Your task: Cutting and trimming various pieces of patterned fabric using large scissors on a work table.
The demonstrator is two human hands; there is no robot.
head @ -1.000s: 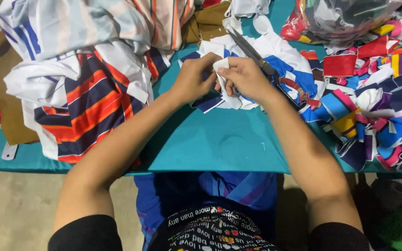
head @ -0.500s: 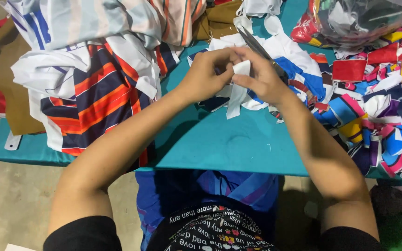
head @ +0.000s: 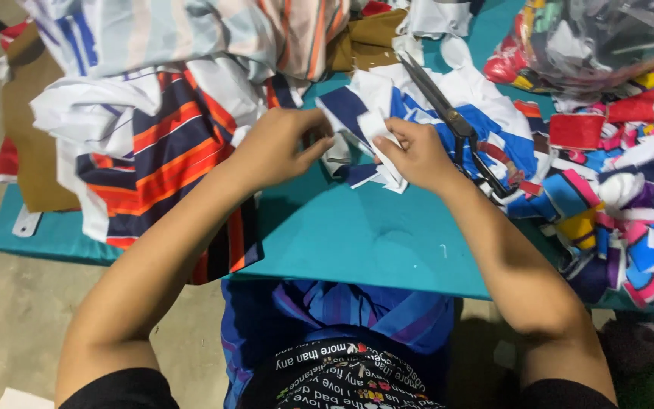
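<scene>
My left hand [head: 278, 148] and my right hand [head: 414, 155] meet over a teal table [head: 357, 235]. Both pinch the same small scrap of white and navy cloth [head: 357, 121], the left hand at its left side, the right hand at its lower right edge. More white and blue offcuts [head: 486, 125] lie under and behind the scrap. A pair of dark scissors [head: 456, 125] rests on those offcuts, just right of my right hand, with its blades pointing away from me.
A heap of striped cloth in navy, orange and white [head: 153, 144] covers the table's left side and hangs over the front edge. Several bright scraps [head: 630, 204] pile up at the right. A clear plastic bag of fabric [head: 607, 38] sits far right. Blue cloth [head: 342, 310] lies on my lap.
Both hands shifted the scrap: it was held up between them half a second ago and now lies lower on the pile, with my hands slightly further apart.
</scene>
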